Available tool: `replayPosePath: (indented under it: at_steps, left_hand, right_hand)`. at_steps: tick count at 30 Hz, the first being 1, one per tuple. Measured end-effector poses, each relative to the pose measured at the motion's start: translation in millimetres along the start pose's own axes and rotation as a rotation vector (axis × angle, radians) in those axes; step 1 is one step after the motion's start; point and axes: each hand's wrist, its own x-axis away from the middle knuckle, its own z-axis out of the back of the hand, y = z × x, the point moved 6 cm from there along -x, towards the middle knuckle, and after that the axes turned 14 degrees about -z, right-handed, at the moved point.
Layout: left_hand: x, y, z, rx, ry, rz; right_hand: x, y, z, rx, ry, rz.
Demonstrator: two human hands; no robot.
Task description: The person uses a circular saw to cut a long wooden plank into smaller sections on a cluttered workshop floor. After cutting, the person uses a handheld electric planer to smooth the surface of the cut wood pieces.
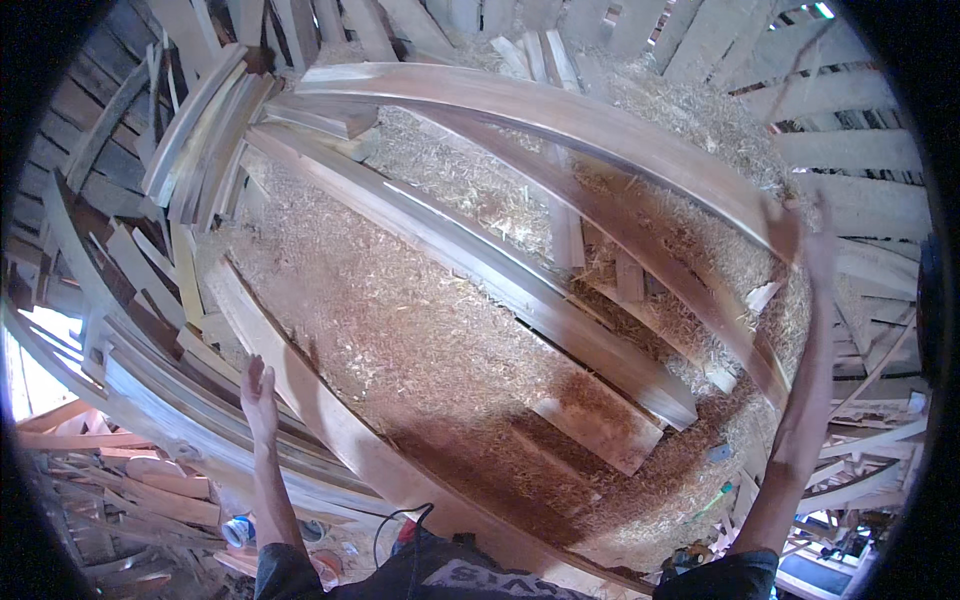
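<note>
A long wooden beam [540, 115] crosses the far side, bowed by the lens, and its right end reaches my right hand [808, 225]. That hand is smeared by motion at the beam's end; I cannot make out whether its fingers close on the wood. My left hand [259, 393] is raised at the left with its fingers stretched out, holding nothing. Beside it lies a long pale board [300, 375] that runs along my near side. Between the hands, a thick squared beam [480, 275] lies diagonally over the shavings.
Wood shavings [370, 290] cover the ground. Another long plank [620, 225] and a short wide board [600, 430] lie among them. Stacked boards [210, 140] stand at the far left, and offcuts [130, 490] are heaped at the near left. Plank walls [840, 150] surround the space.
</note>
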Motion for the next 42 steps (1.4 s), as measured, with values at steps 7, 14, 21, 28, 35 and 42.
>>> replayPosePath:
  at_steps: [7,14,21,28,35,42]
  left_hand:
    - [130,-75,-5,-0.28,-0.164,0.31]
    - [357,-180,30,-0.257,-0.39,0.828]
    - [606,-186,69,-0.142,-0.185,0.85]
    - [747,-196,71,-0.139,-0.238,0.935]
    - [605,-274,193,-0.419,-0.183,0.812]
    - [168,-280,336,-0.332,0.44,0.497]
  right_hand:
    - [86,1,-126,0.548,-0.043,0.116]
    - [49,2,-113,0.478,-0.311,0.093]
    - [417,-168,-122,-0.432,-0.469,0.383]
    - [740,-188,-132,-0.283,-0.928,0.577]
    - [842,-234,-109,0.163,-0.827,0.994]
    - [812,-290,-122,0.305,-1.311,0.49]
